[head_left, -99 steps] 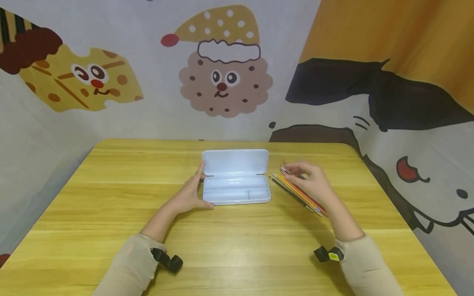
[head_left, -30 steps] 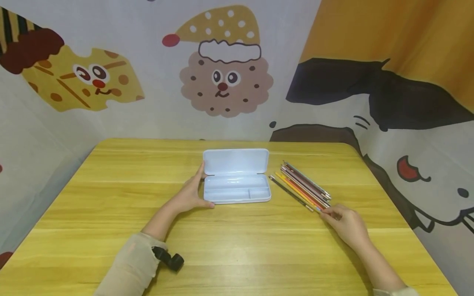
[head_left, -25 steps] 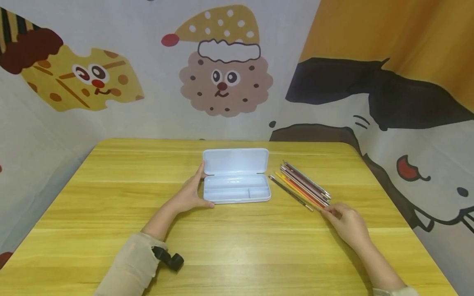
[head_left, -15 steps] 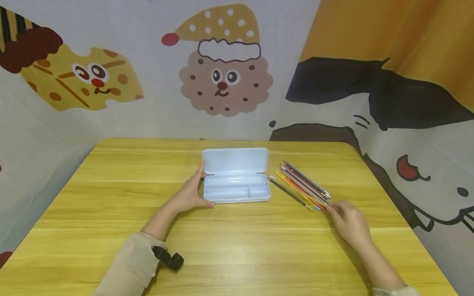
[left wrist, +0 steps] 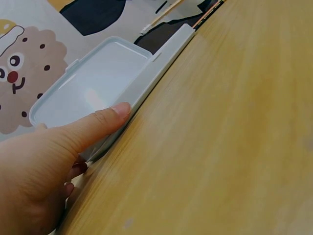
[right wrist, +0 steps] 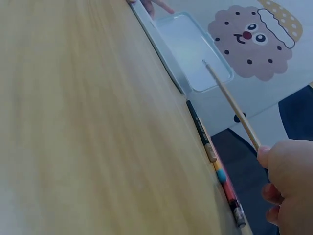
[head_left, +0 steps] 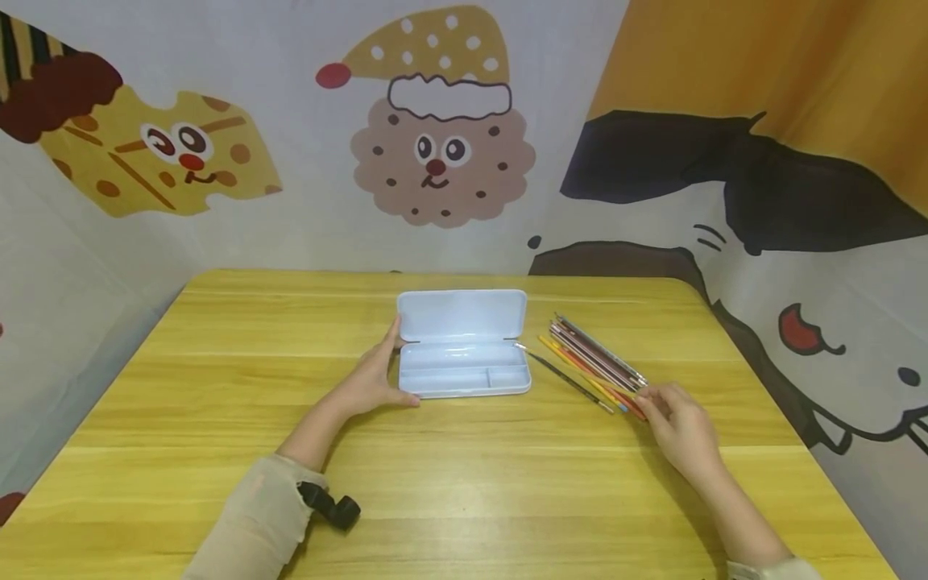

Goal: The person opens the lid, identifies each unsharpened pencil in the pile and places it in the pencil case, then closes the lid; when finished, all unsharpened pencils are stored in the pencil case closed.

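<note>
Beside the open pencil case: left hand flat against its end, steadying; right hand pinching one pencil from the pencils, lifted caseward.

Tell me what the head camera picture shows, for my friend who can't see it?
A person's left hand rests against the left end of an open, empty pale blue pencil case on a yellow wooden table. Their right hand pinches one pencil from a row of colored pencils lying right of the case. Cartoon cookie pictures cover the wall behind.
</note>
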Action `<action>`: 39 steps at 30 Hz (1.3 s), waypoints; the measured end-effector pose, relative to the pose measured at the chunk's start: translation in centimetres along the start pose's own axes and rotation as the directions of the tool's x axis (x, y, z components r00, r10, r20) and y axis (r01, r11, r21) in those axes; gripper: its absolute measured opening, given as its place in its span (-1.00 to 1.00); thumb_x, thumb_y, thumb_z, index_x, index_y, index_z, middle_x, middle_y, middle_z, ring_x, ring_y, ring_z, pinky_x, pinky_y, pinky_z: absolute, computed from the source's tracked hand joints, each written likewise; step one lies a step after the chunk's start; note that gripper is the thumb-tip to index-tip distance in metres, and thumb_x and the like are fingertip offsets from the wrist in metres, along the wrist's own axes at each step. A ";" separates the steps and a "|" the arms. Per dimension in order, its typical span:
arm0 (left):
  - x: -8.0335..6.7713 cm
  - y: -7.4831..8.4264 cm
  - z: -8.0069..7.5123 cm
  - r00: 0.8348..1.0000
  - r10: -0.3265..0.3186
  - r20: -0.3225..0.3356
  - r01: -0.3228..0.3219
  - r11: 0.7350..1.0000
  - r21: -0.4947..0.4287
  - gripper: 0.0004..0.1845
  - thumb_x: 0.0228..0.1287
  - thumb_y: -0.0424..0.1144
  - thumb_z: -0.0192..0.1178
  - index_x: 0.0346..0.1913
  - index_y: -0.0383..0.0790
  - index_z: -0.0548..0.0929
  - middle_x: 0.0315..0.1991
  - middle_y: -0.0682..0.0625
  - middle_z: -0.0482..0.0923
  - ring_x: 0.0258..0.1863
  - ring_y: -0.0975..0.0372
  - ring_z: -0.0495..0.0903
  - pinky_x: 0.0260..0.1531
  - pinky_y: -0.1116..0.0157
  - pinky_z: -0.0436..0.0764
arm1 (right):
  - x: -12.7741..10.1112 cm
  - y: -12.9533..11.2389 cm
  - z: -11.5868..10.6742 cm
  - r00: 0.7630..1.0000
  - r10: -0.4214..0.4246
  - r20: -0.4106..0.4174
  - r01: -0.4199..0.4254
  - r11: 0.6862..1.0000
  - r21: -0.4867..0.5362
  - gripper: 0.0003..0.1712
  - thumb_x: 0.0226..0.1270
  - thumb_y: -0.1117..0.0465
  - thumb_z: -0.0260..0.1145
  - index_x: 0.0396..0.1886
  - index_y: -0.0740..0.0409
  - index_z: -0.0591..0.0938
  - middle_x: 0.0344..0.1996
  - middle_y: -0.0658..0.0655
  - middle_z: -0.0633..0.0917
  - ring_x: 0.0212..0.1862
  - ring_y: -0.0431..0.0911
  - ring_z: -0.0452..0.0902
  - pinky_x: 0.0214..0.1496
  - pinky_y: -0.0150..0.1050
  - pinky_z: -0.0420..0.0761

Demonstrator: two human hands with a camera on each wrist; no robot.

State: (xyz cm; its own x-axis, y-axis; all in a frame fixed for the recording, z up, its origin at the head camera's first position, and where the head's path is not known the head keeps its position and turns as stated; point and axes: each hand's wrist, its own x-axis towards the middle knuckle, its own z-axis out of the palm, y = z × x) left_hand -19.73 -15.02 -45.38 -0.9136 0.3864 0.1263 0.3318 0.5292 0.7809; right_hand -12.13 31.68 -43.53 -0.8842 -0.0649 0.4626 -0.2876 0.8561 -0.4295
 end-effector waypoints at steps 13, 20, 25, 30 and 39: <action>0.0 0.0 0.1 1.000 -0.002 0.003 0.002 1.000 0.000 0.56 -0.35 0.03 0.62 0.50 0.06 -0.47 0.27 -0.14 0.31 0.33 0.00 0.18 0.37 -0.02 -0.03 | 2.9 -2.2 1.0 0.996 -0.043 0.076 0.037 0.996 0.076 -0.90 0.34 0.25 0.29 -0.21 0.18 0.66 -0.37 0.02 0.59 -0.39 -0.13 0.48 -0.44 -0.31 0.53; 0.0 0.0 0.1 1.000 0.001 0.002 -0.001 1.000 -0.008 0.56 -0.36 0.01 0.62 0.51 -0.07 -0.44 0.26 -0.13 0.33 0.33 0.01 0.19 0.37 0.00 -0.03 | 4.7 -3.7 2.4 0.993 -0.084 0.085 0.076 0.992 0.100 -0.91 0.28 0.25 0.34 -0.27 0.17 0.67 -0.48 -0.03 0.51 -0.53 -0.18 0.33 -0.60 -0.33 0.37; 0.0 0.1 0.1 1.000 0.006 -0.004 -0.006 1.000 -0.004 0.55 -0.36 0.00 0.63 0.51 -0.14 -0.41 0.26 -0.12 0.34 0.33 0.02 0.19 0.37 0.01 -0.02 | 6.1 -4.7 3.4 0.989 -0.103 0.107 0.090 0.988 0.122 -0.94 0.29 0.24 0.34 -0.28 0.13 0.68 -0.49 -0.05 0.49 -0.55 -0.19 0.32 -0.63 -0.33 0.35; 0.0 0.3 0.0 1.000 0.025 -0.008 -0.025 1.000 0.003 0.56 -0.38 0.00 0.63 0.51 -0.14 -0.40 0.25 -0.15 0.35 0.31 -0.01 0.22 0.36 -0.02 0.00 | 7.2 -5.7 4.2 0.982 -0.128 0.138 0.103 0.980 0.171 -0.93 0.28 0.24 0.34 -0.27 0.14 0.68 -0.46 -0.05 0.52 -0.49 -0.16 0.36 -0.53 -0.28 0.40; -0.2 0.4 0.0 0.999 0.034 -0.008 -0.034 0.999 0.002 0.55 -0.38 0.00 0.63 0.51 -0.14 -0.40 0.24 -0.16 0.36 0.30 -0.01 0.24 0.35 -0.01 0.04 | 8.5 -6.6 5.7 0.968 -0.183 0.171 0.155 0.974 0.164 -0.92 0.25 0.26 0.37 -0.27 0.14 0.67 -0.45 -0.06 0.54 -0.46 -0.17 0.41 -0.45 -0.24 0.44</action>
State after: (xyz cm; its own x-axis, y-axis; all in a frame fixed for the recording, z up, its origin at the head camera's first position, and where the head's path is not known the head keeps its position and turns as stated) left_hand -19.48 -14.90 -45.09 -0.9035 0.3982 0.1583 0.3636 0.5172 0.7748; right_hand -19.85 22.52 -41.16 -0.8663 -0.3073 0.3938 -0.4778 0.7399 -0.4736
